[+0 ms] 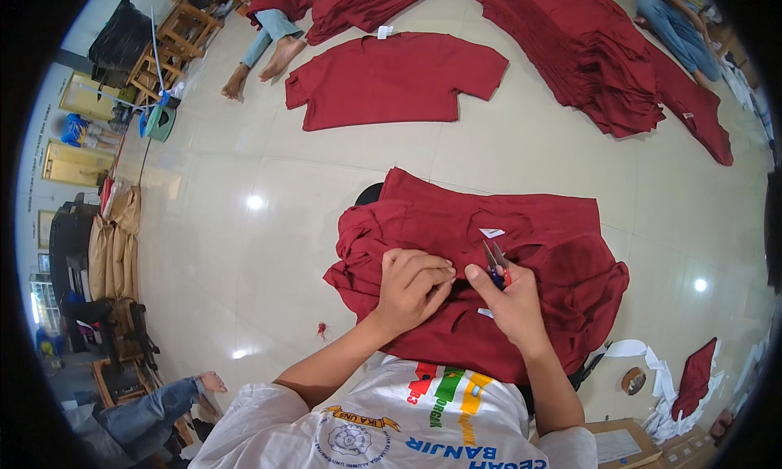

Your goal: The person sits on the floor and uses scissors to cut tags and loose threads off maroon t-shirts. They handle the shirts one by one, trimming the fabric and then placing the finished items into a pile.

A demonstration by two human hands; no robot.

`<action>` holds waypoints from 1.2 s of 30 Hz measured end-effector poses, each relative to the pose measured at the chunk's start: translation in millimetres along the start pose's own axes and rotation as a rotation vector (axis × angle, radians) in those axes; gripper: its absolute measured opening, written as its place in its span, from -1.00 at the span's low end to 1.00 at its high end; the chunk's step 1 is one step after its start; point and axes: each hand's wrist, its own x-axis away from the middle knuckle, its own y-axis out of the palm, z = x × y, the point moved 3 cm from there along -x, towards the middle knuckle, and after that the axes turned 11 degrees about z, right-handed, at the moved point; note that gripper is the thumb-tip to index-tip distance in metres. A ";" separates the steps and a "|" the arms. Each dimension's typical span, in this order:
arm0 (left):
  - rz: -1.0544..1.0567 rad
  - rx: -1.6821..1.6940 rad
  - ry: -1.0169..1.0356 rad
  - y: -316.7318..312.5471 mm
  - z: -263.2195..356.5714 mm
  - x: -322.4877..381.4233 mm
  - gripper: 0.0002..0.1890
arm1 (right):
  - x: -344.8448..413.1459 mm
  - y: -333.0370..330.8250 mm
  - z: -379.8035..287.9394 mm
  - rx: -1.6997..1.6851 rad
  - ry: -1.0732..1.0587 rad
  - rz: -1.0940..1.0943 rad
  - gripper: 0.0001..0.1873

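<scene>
Dark red T-shirts [568,225] lie spread over my lap, one bunched on another. My left hand [415,286] pinches the red cloth just left of the middle, its fingertips bent together. A pair of thread snips [498,267] with red and blue handles rests in my right hand [512,301]. The blades point away from me and stand slightly apart above the cloth. Just beyond their tips a white label [491,232] shows at a neckline. Another small label [486,312] shows beside my right wrist. Whatever my left fingertips pinch is too small to tell.
A red T-shirt [391,84] lies flat on the tiled floor ahead. Farther right spreads a stack of red shirts [586,60]. Thread scraps [322,330] lie to my left. A tape roll [633,381], white strips and a cardboard box [620,444] are at lower right. Other people sit nearby.
</scene>
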 end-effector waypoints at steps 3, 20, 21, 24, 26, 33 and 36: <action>-0.052 0.027 -0.053 0.7 6.1 2.8 -0.72 | 7.7 8.3 0.8 -0.152 0.134 -0.024 -0.68; -0.093 0.553 -0.877 20.5 -5.9 13.0 -0.86 | 10.0 3.3 8.0 -0.079 0.164 -0.065 -0.78; -0.086 0.578 -0.905 20.1 -6.7 13.8 -0.86 | 10.0 3.2 7.3 -0.048 0.119 -0.064 -0.79; -0.113 0.571 -0.901 21.1 -7.2 15.5 -0.90 | 11.0 3.5 3.9 0.027 -0.015 -0.036 -0.80; -0.119 0.542 -0.854 22.9 -5.4 14.3 -0.92 | 13.2 3.4 1.8 0.048 -0.098 0.019 -0.78; -0.120 0.468 -0.786 23.0 -6.9 16.4 -0.93 | 26.7 -12.5 3.5 -0.149 0.199 0.090 -0.51; -0.109 0.509 -0.838 23.0 -7.2 16.0 -0.93 | 35.3 -8.9 9.6 -0.393 0.432 -0.094 -0.47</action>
